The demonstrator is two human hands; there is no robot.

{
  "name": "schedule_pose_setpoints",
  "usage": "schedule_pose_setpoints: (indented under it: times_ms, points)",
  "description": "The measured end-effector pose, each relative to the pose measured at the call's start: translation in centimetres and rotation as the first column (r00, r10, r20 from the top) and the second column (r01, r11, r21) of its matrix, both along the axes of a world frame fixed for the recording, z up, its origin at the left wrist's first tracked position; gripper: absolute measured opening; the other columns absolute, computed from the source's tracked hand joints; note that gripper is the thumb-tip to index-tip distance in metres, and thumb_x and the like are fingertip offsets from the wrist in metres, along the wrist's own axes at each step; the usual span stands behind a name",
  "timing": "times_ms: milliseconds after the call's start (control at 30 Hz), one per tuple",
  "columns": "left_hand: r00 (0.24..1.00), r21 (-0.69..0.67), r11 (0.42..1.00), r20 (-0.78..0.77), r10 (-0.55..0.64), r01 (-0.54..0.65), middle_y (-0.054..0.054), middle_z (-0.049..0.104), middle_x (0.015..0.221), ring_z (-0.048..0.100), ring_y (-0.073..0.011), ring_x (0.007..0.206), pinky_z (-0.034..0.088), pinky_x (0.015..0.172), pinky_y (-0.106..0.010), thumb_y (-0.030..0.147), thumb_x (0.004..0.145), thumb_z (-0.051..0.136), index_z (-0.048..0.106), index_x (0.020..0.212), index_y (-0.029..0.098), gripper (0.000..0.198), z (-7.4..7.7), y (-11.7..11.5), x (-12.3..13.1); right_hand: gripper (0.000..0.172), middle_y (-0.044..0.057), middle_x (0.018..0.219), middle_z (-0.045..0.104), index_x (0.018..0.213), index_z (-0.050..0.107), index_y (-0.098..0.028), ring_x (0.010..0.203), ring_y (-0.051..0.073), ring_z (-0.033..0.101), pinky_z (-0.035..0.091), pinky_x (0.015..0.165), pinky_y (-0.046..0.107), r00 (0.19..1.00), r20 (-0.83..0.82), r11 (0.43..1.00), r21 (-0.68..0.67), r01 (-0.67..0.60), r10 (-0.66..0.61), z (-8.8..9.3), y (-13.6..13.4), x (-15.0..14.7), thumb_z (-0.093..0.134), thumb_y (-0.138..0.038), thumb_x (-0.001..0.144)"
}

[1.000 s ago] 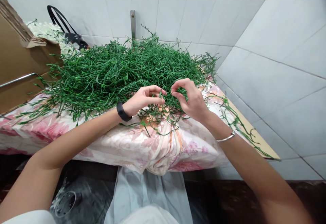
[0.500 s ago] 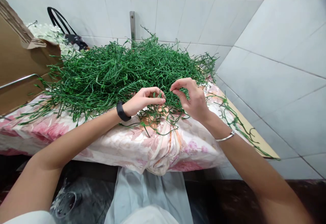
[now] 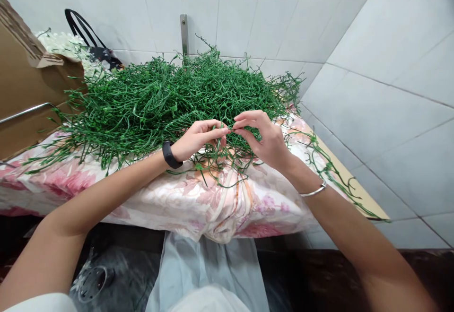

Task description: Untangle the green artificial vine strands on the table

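Green plastic stems [image 3: 170, 99] form a tangled heap directly beyond both hands, spreading to the left of the left hand and to the right past the right hand. The left hand [image 3: 195, 139] and the right hand [image 3: 266, 137] meet fingertip to fingertip at the near edge of the heap. Both hands are pinched shut on one thin green stem [image 3: 217, 147], which hangs down between them and trails below the fingertips. The left thumb and forefinger close on the stem from the left; the right thumb and forefinger close on it from the right.

A floral cloth [image 3: 220, 198] lies under both hands and under the heap, folding over the edge just below the wrists. A black wristband [image 3: 170, 155] sits on the left wrist, and a silver bangle [image 3: 314, 191] sits on the right wrist. A loose green vine [image 3: 329, 170] trails to the right of the right forearm. A cardboard box [image 3: 24, 80] stands well to the left of the left hand. A black-handled bag [image 3: 94, 42] stands beyond the heap, left of both hands, against the white tiled wall [image 3: 283, 14].
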State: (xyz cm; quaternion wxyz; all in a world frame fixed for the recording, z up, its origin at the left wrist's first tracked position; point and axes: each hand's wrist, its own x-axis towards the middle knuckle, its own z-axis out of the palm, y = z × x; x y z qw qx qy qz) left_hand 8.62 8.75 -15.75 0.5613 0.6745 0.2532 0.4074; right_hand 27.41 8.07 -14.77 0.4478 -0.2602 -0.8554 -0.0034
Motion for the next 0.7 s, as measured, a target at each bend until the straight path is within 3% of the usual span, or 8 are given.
schedule_pose_setpoints:
  times_ms: [333,467,567,700]
  points:
    - [0.995,0.122,0.992,-0.097,0.029,-0.017,0.000,0.056,0.061,0.054,-0.0075,0.056,0.043,0.056,-0.020,0.035,0.086,0.043,0.056,0.078,0.012,0.027,0.1,-0.7,0.3,0.015,0.000,0.084,0.064,0.093,0.049,-0.025,0.084,0.017,0.063,0.049,0.079,0.036,0.991,-0.130,0.997,-0.078,0.001,-0.011,0.1,-0.9,-0.3,0.054,-0.018,0.081]
    - [0.989,0.193,0.981,-0.143,0.030,-0.002,0.000,0.054,0.061,0.053,-0.0075,0.055,0.043,0.055,-0.020,0.033,0.088,0.039,0.053,0.076,0.012,0.028,0.3,-1.0,0.3,0.016,0.000,0.082,0.061,0.090,0.048,-0.024,0.081,0.015,0.063,0.051,0.079,0.035,0.974,-0.224,0.976,-0.202,-0.080,0.034,0.5,-0.9,-0.3,0.057,-0.018,0.079]
    - [0.980,0.271,0.962,-0.195,0.046,0.008,0.002,0.050,0.061,0.049,-0.0064,0.055,0.041,0.053,-0.018,0.032,0.088,0.038,0.051,0.072,0.013,0.028,0.4,-1.2,0.2,0.022,-0.002,0.079,0.059,0.088,0.045,-0.023,0.077,0.013,0.063,0.052,0.076,0.031,0.931,-0.353,0.894,-0.381,-0.237,0.096,1.0,-0.8,-0.2,0.062,-0.018,0.074]
    - [0.966,0.377,0.926,-0.242,0.089,0.009,0.003,0.046,0.059,0.045,-0.0056,0.053,0.038,0.051,-0.018,0.032,0.089,0.036,0.045,0.067,0.014,0.030,0.5,-1.4,0.1,0.031,-0.004,0.073,0.058,0.085,0.041,-0.022,0.068,0.009,0.060,0.050,0.069,0.025,0.840,-0.532,0.677,-0.582,-0.451,0.102,1.5,-0.8,-0.4,0.067,-0.022,0.070]
